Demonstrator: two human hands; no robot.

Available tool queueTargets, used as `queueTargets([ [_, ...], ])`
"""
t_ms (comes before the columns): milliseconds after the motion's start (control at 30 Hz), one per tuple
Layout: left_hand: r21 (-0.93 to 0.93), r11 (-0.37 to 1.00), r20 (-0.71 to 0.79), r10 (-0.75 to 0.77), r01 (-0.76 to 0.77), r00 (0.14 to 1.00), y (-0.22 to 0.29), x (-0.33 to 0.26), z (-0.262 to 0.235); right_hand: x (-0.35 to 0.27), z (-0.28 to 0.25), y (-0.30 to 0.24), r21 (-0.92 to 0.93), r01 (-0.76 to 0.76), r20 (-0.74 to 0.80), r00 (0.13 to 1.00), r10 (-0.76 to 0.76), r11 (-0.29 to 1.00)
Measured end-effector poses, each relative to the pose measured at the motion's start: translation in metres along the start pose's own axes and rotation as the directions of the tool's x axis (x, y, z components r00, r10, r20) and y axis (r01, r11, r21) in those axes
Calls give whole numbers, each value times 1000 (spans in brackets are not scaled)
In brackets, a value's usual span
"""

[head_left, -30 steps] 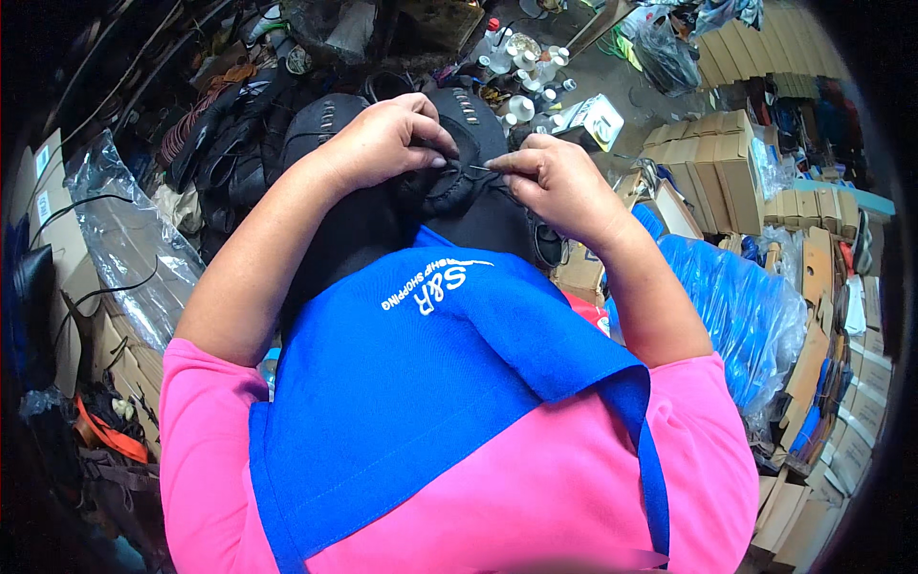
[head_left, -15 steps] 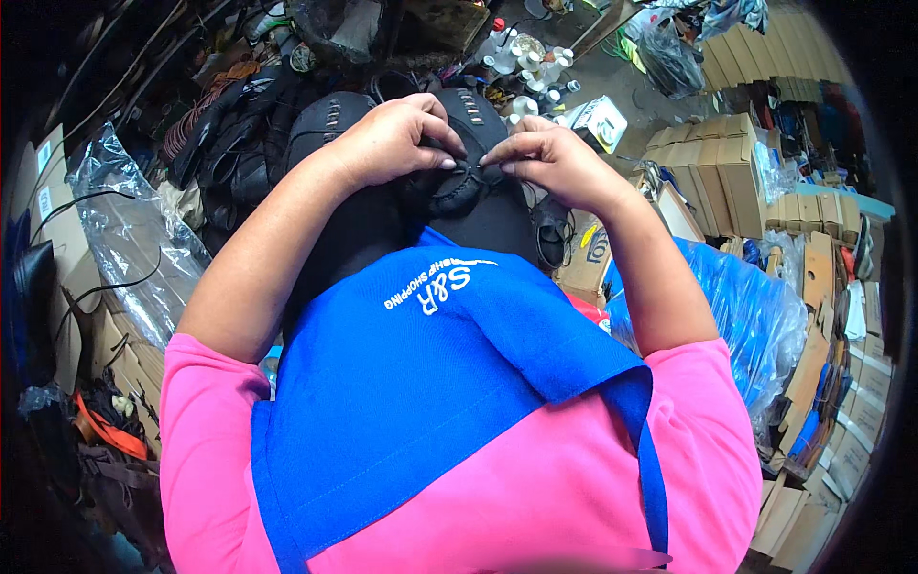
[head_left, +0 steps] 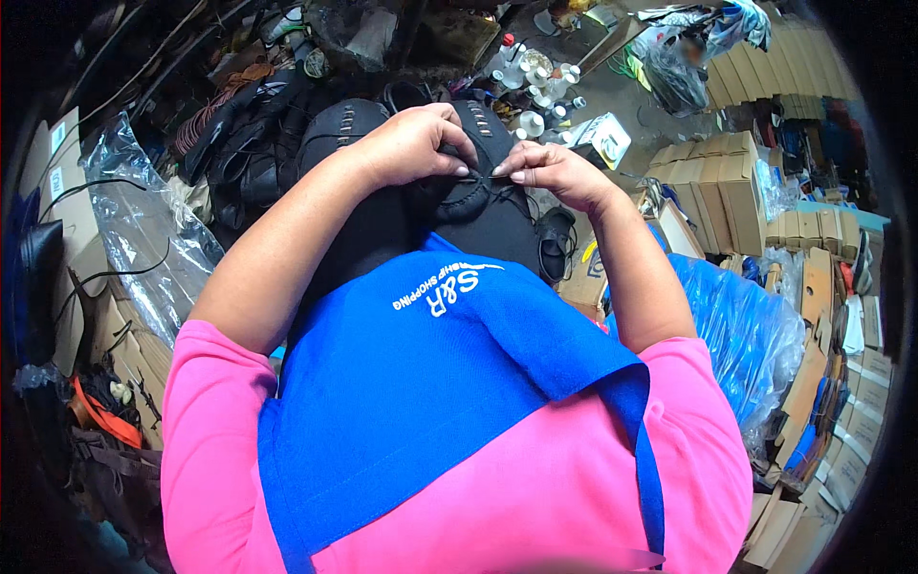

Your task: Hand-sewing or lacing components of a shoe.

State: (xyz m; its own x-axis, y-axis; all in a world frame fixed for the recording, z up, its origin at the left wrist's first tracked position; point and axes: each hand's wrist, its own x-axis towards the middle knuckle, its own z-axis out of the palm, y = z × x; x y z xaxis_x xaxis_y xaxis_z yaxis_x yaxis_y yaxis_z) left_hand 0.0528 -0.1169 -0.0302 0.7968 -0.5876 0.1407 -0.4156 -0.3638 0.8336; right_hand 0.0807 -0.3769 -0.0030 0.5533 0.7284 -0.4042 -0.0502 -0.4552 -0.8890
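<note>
A black shoe lies across my lap, with a thick, ridged seam along its rounded edge. My left hand comes in from the left, thumb and bent forefinger pinching the upper part of the shoe near that seam. Just to the right, my right hand is closed in a pinch, its fingertips a small gap away from the left ones. A thin, needle-like thing shows at the right fingertips, too small to make out fully. My fingers hide part of the shoe.
Black shoes are heaped at the left, beside clear plastic sheeting. White bottles stand ahead. Stacked cardboard boxes and a blue plastic-wrapped bundle are on the right. Another black shoe sits by my right forearm.
My right hand has drawn slightly right, widening the gap between the two pinches. My left hand keeps its pinch on the shoe. The whole view has shifted a little.
</note>
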Motion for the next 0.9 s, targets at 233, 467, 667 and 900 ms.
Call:
queueTargets([
  [233,48,997,20,-56,55,998,4,3,1,7,38,-15,-17,20,-214,977,-23,1000],
  [467,283,950,-235,-67,134,970,23,-31,-6,-18,46,-27,-593,33,-296,920,-256,805],
  [667,76,976,-351,-167,206,921,51,-72,12,-31,80,-19,-812,-41,-349,833,-428,583],
  [900,551,815,-418,83,179,905,44,-61,22,-27,69,-4,-588,-25,-413,868,-274,808],
])
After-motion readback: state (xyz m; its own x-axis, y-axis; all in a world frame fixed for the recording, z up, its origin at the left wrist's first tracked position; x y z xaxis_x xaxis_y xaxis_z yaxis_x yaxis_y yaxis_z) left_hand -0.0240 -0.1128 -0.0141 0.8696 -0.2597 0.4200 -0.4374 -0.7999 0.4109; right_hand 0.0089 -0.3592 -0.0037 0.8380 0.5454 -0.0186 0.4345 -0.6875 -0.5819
